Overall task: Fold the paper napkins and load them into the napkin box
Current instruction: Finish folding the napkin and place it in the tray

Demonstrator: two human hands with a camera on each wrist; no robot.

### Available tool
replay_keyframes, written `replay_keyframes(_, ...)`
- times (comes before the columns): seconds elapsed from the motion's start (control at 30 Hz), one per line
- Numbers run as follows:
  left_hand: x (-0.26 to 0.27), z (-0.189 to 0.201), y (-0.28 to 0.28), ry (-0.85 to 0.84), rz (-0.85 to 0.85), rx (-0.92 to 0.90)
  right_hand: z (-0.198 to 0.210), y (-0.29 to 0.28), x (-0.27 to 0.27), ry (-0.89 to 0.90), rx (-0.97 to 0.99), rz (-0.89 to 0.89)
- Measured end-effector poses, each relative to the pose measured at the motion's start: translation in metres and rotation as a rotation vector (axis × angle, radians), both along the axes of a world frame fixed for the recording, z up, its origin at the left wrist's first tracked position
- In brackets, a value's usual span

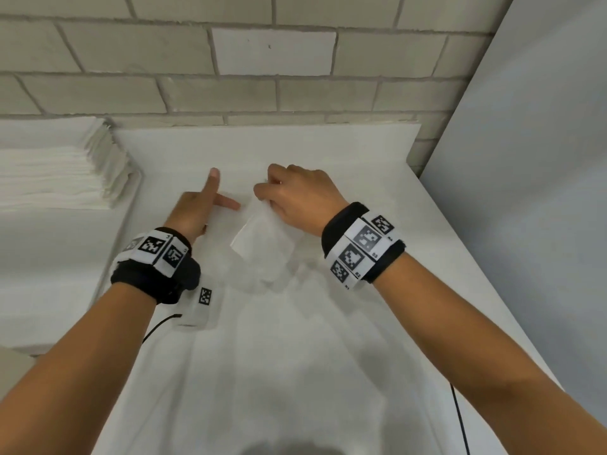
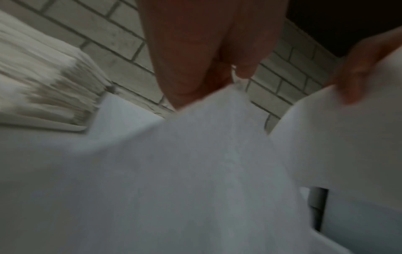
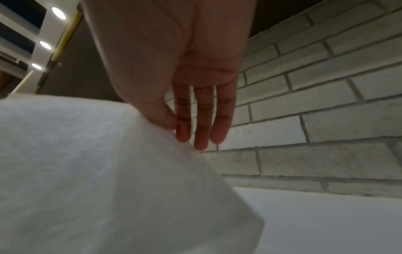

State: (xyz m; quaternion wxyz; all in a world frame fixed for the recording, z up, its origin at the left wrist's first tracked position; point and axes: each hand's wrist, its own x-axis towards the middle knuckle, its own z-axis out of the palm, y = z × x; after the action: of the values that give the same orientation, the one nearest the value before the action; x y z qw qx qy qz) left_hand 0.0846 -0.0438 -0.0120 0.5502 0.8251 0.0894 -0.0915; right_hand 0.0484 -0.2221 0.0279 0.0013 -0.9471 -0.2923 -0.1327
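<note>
A: What's the surface and the room like?

B: A white tabletop [image 1: 328,339] fills the middle and lower frame of the head view, butted against a pale brick wall [image 1: 295,93] along the top. A plain light panel [image 1: 542,159] stands on the right side of the frame, and the tabletop's right edge runs diagonally down beside it.

A: How many of each thing?

B: Two hands, each wrist wearing a black band with printed markers. One loose napkin [image 1: 262,244], white and partly folded, just below centre. One tall stack of napkins [image 1: 56,165] at the upper left of the frame, sitting on a tray. I see no box that I can be sure of.

A: And each grip?

B: The right hand [image 1: 295,195] pinches the napkin's upper edge between thumb and forefinger, while the other three fingers [image 3: 204,120] hang straight in the right wrist view. The left hand [image 1: 197,205], left of centre, looks spread in the head view, one finger pointing up and another pointing right. The left wrist view is blurred, but fingertips there seem to nip a napkin corner [image 2: 238,84].

A: Room to move?

B: Bare tabletop lies below and to the right of the hands. The stack is well apart from them on the left.
</note>
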Motion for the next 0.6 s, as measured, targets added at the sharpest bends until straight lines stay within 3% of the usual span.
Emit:
replay_keyframes(0.13,-0.004,-0.002,-0.016,0.254,-0.292,-0.267,-0.014,0.021,-0.007,0.071,0.003,-0.013)
replay_keyframes(0.23,-0.005,-0.005,-0.016,0.228,-0.21,-0.403,-0.045,0.036,-0.011,-0.038,0.14,0.198)
replay_keyframes(0.37,-0.004,-0.012,-0.006,0.102,-0.081,-0.259,-0.071,0.037,-0.014,-0.013,0.257,0.301)
replay_keyframes(0.43,-0.002,-0.016,-0.002,0.061,-0.023,-0.227,-0.062,0.024,-0.012,0.139,0.379,0.186)
replay_keyframes(0.5,-0.001,-0.017,0.002,0.02,0.057,-0.214,-0.048,-0.007,0.002,0.297,0.453,-0.049)
replay_keyframes(0.53,0.0,-0.017,0.004,0.007,0.089,-0.221,-0.044,-0.028,0.011,0.388,0.436,-0.168)
replay_keyframes(0.6,0.005,-0.019,0.008,0.001,0.144,-0.236,-0.041,-0.07,0.026,0.636,0.208,-0.405)
